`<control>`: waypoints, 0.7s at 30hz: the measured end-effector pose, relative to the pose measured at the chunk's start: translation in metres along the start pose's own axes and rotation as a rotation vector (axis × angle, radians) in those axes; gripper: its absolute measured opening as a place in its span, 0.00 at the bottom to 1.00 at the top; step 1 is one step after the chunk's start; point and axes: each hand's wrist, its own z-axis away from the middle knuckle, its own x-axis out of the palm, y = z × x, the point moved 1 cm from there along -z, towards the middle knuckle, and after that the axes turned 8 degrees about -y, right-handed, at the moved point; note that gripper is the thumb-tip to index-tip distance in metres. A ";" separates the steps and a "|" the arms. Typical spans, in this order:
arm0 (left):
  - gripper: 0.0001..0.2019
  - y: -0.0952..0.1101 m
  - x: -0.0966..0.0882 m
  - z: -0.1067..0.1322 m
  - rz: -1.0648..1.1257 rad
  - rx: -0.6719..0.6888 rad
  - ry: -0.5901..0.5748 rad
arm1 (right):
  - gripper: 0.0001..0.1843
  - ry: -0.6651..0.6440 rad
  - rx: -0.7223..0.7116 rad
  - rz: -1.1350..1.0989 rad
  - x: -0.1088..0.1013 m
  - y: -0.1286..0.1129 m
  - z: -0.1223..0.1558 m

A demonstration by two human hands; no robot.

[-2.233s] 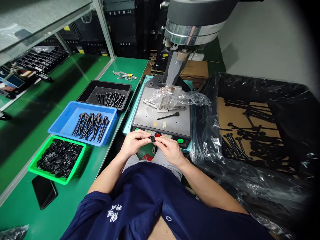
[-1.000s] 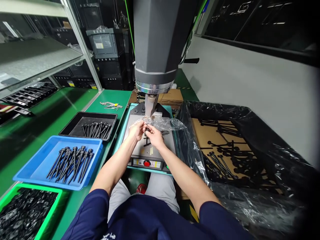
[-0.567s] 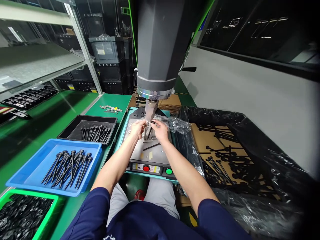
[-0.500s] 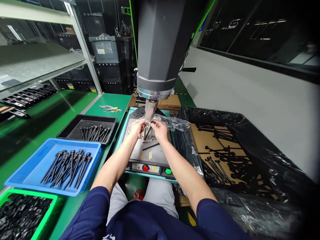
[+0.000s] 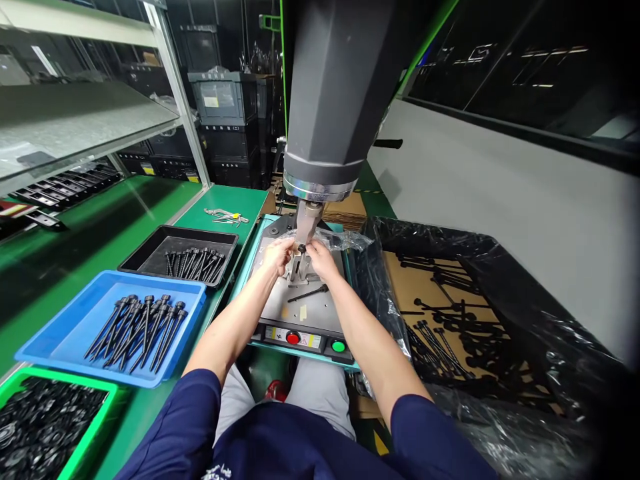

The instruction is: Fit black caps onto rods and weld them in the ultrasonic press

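Just under the metal horn [image 5: 309, 220] of the press, both hands work close together at a small metal fixture [image 5: 299, 272]. A black-headed rod [image 5: 301, 249] stands in the fixture, its head showing between my fingertips. My right hand [image 5: 323, 261] pinches at the head from the right. My left hand [image 5: 277, 257] is closed at the left of the head, and what its fingers hold is hidden. Another black rod [image 5: 307, 293] lies on the grey base plate [image 5: 275, 307] in front of the fixture.
At left are a black tray [image 5: 145, 257] and a blue tray [image 5: 55, 337] with black rods, plus a green bin [image 5: 95, 427] of small black parts. Red [image 5: 293, 339] and green [image 5: 339, 347] buttons line the press front. At right, a plastic-lined box [image 5: 370, 293] holds more rods.
The rod between my hands has gone from tilted to upright in the fixture. My right hand has shifted slightly. The whole view has moved a little.
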 end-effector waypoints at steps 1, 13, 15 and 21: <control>0.16 -0.001 -0.001 -0.001 -0.009 -0.001 -0.003 | 0.27 -0.033 -0.003 0.020 -0.002 0.001 -0.002; 0.15 -0.007 -0.004 -0.001 -0.088 -0.030 0.003 | 0.17 0.004 0.199 -0.180 0.003 -0.007 -0.008; 0.16 -0.010 -0.005 -0.001 -0.107 -0.046 0.008 | 0.18 0.030 0.258 -0.222 0.005 -0.014 -0.008; 0.16 -0.017 -0.006 -0.001 -0.130 -0.048 0.022 | 0.33 0.139 0.480 -0.396 -0.003 -0.018 0.017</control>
